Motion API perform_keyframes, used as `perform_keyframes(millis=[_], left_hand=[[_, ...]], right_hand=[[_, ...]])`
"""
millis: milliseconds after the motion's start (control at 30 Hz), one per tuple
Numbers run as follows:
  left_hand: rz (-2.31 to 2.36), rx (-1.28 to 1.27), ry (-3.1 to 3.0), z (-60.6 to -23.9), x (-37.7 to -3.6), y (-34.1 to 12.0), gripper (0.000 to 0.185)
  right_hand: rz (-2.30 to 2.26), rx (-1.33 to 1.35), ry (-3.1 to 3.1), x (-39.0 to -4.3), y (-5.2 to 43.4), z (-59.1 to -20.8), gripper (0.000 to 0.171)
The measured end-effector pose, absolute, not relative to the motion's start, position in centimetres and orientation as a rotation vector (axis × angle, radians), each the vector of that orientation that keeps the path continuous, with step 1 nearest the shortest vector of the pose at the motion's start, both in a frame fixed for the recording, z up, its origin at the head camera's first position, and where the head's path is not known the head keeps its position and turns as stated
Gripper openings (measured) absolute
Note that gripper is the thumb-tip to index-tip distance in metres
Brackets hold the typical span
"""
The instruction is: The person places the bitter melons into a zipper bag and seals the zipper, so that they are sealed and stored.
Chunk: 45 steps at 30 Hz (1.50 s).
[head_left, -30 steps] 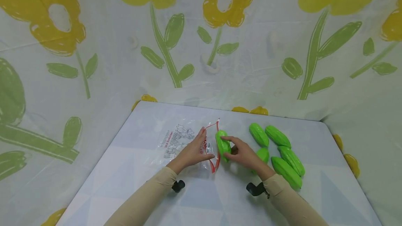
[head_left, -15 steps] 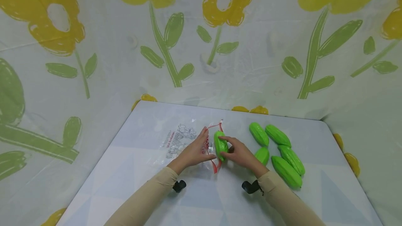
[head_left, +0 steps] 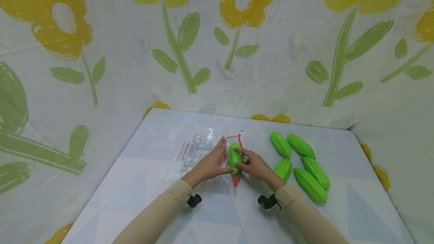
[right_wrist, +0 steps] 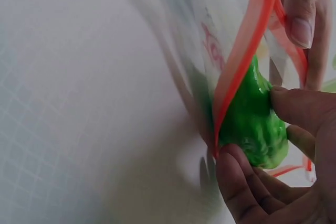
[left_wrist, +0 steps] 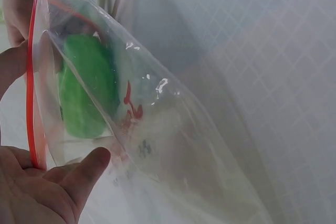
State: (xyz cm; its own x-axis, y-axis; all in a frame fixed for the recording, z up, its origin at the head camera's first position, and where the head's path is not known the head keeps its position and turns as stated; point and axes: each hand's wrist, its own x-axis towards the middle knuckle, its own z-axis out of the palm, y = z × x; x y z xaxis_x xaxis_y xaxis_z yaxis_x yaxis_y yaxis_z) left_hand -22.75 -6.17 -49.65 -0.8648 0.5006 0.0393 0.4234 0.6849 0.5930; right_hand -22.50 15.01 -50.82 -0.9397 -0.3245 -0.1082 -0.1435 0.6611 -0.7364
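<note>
My right hand (head_left: 255, 165) grips a short green ribbed vegetable (head_left: 234, 158), like a cucumber, by its near end, thumb and fingers around it. Its front part is inside the mouth of a clear plastic zip bag (head_left: 198, 153) with a red zip strip (right_wrist: 247, 51). In the left wrist view the vegetable (left_wrist: 88, 87) shows through the clear film. My left hand (head_left: 211, 163) lies at the bag's mouth, fingers stretched and thumb apart, spreading the opening. The left thumb (right_wrist: 300, 27) sits beside the strip in the right wrist view.
Several more green vegetables (head_left: 310, 185) lie on the right of the pale table (head_left: 162, 217), one of them (head_left: 283, 169) close to my right forearm. A flower-printed curtain (head_left: 271, 59) stands behind the table. Black camera mounts (head_left: 268, 201) hang under both wrists.
My right hand has moved left with the green vegetable, bringing it from the bag's edge into the mouth. The left hand has stayed nearly still, and the bag's opening has shifted slightly right.
</note>
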Motion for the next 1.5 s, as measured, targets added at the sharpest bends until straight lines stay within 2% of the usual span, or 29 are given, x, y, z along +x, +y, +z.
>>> perform_keyframes(millis=[567,1267,1500], left_hand=[[0.9,0.772,2.766,-49.3,-22.7,-6.2,0.11],[0.888,0.78,2.78,-50.0,-22.9,-6.1,0.112],[0.884,0.766,2.775,-50.0,-22.9,-6.0,0.114]], right_hand=[[-1.139,-0.391,2.656,-22.6,13.8,-51.4,0.06],[-1.117,-0.406,2.728,-22.1,14.8,-51.1,0.057],[-1.168,-0.407,2.761,-21.9,16.1,-51.0,0.049]])
